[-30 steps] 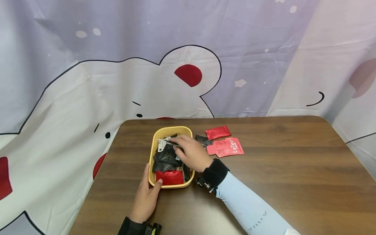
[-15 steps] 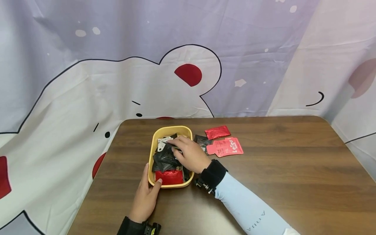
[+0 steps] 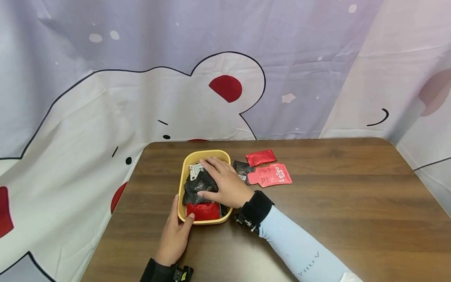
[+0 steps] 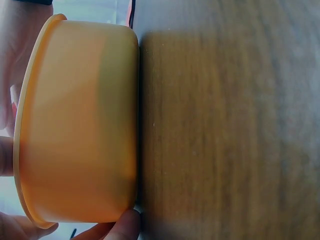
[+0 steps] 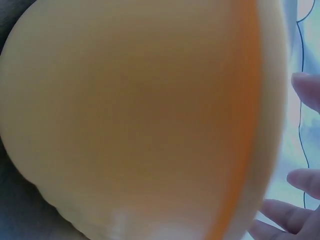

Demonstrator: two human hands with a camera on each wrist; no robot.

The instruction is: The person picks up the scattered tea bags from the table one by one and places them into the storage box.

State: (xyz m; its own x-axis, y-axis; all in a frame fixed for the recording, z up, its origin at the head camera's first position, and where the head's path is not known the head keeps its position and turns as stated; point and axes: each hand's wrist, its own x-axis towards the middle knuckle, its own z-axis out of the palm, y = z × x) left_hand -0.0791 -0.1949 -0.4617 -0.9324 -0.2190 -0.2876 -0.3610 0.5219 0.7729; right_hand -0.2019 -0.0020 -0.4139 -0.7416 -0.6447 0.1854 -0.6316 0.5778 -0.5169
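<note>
A yellow plastic box (image 3: pixel 211 222) stands on the table, filled with small sachets. My left hand (image 3: pixel 175 239) grips its near left corner, the thumb over the front rim and the fingers along the outer wall. Over the right part of the box my right hand (image 3: pixel 230 184) is spread, thumb and fingers apart above the black sachets (image 3: pixel 201 186). Whether it touches them I cannot tell. A red sachet (image 3: pixel 202 211) lies at the front inside, and a white printed one (image 3: pixel 195 171) at the back. The box wall (image 4: pixel 80 120) fills much of both wrist views.
Right of the box lie a red sachet (image 3: pixel 261 158), a pink-red "LeTea" sachet (image 3: pixel 271 175) and a black sachet (image 3: pixel 242 170) partly under it. The brown wooden table (image 3: pixel 338 203) ends at a patterned curtain (image 3: pixel 299 78) behind.
Earlier, my right thumb and fingers were close together at a black sachet. Now they have spread apart, the thumb having moved nearer to me. The left hand and the box have stayed put.
</note>
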